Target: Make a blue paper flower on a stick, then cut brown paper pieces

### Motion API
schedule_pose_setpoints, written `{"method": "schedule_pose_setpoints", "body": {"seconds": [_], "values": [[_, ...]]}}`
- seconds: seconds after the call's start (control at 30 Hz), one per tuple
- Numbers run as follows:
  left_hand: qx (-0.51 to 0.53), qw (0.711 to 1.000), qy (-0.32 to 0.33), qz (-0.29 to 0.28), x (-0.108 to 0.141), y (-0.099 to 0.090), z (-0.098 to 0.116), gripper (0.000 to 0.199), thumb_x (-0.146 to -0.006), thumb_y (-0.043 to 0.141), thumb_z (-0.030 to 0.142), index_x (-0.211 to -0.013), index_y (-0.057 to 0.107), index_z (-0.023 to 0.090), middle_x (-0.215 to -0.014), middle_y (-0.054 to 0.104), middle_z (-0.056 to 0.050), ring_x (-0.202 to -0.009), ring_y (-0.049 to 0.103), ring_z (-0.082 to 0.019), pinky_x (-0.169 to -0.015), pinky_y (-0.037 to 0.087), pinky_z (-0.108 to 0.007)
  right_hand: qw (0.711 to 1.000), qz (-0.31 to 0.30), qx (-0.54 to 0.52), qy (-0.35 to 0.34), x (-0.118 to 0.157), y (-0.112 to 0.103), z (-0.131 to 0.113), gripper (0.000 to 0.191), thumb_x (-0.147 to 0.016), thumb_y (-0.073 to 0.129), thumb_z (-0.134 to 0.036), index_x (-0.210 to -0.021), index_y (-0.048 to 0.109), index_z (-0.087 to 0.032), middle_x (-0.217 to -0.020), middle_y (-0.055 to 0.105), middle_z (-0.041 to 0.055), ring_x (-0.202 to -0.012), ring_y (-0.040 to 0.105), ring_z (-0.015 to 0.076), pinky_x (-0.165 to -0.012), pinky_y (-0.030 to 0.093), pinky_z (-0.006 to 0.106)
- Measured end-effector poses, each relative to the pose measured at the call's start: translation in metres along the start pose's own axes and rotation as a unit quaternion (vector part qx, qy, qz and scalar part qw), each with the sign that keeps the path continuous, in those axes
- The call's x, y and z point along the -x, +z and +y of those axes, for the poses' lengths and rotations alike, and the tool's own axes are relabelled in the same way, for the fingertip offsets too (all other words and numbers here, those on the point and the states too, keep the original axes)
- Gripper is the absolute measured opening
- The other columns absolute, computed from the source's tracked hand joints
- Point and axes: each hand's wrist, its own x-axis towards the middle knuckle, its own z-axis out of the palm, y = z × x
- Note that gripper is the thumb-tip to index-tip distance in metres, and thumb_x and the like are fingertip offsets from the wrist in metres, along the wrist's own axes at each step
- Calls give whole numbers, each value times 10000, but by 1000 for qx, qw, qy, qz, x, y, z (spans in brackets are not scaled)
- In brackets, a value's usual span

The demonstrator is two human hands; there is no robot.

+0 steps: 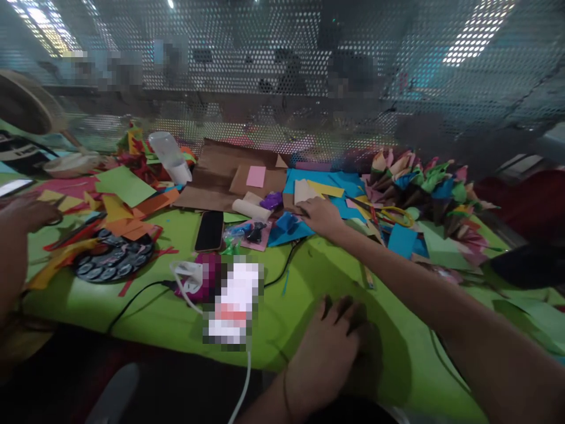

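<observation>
My right hand point(321, 215) reaches across the table, its bent fingers at the lower edge of a piece of tan paper point(305, 190); the thumb is mostly hidden. Beneath and around that paper lie blue paper point(348, 179) and a yellow strip point(327, 188). My left hand point(329, 344) rests near the table's front edge, fingers bent and slightly apart, with nothing visible in it. Closest to it is a lit phone point(233, 303), blurred out, with a white cable. A pale paper roll point(251, 209) and a crumpled purple piece point(271, 201) lie left of my right hand.
Another person's hand point(33, 213) is at the left. Brown cardboard point(207, 176), a dark phone point(209, 231), a clear bottle point(170, 156) and a black round tray point(112, 259) stand about. Yellow-handled scissors point(399, 216) and paper flowers point(424, 176) are right. A perforated screen point(265, 76) rises behind.
</observation>
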Motion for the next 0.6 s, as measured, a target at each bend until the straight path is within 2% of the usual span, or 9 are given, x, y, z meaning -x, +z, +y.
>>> {"method": "schedule_pose_setpoints", "body": {"seconds": [0.1,0.17,0.23,0.33,0.47,0.6], "values": [[25,1000,-3,12,0,6,-2,450,-1001,469,418,-1411,523,240,-1535,503,-72,-1446,392,-269,-1164,358,-516,1000,6,-23,14,-18,14,-8,331,-895,537,-194,-1179,692,-126,-1199,717,200,-1146,599,341,-969,424,437],[47,999,-9,18,0,7,-2,458,-989,483,463,-1387,536,242,-1530,510,-52,-1450,382,-263,-1175,346,-515,998,17,-45,31,-26,20,-8,281,-866,550,-165,-1081,722,-109,-1151,725,221,-1144,598,354,-987,401,451],[60,998,-11,21,0,5,-2,450,-990,483,465,-1375,541,239,-1518,523,-45,-1443,390,-254,-1183,337,-510,995,34,-79,60,-31,22,-5,218,-862,554,-177,-956,740,-116,-1077,740,223,-1113,615,359,-975,402,455],[64,998,-1,10,-1,2,-3,437,-1003,467,438,-1375,542,221,-1511,526,-71,-1443,394,-256,-1177,344,-508,978,74,-152,120,-34,18,7,210,-875,550,-243,-866,732,-138,-972,747,191,-1004,660,346,-860,450,426],[79,997,-7,-11,0,-5,-4,456,-995,500,342,-1434,494,218,-1516,523,-94,-1455,395,-258,-1186,331,-509,933,124,-289,175,-28,7,27,201,-848,591,-322,-766,683,-163,-764,710,96,-769,680,258,-684,476,346],[179,982,-60,4,0,-11,-5,509,-965,557,416,-1441,500,247,-1487,564,-67,-1454,407,-244,-1220,306,-492,872,169,-422,184,-10,-9,41,261,-796,657,-447,-748,656,-191,-667,663,28,-612,633,175,-616,502,311]]}}
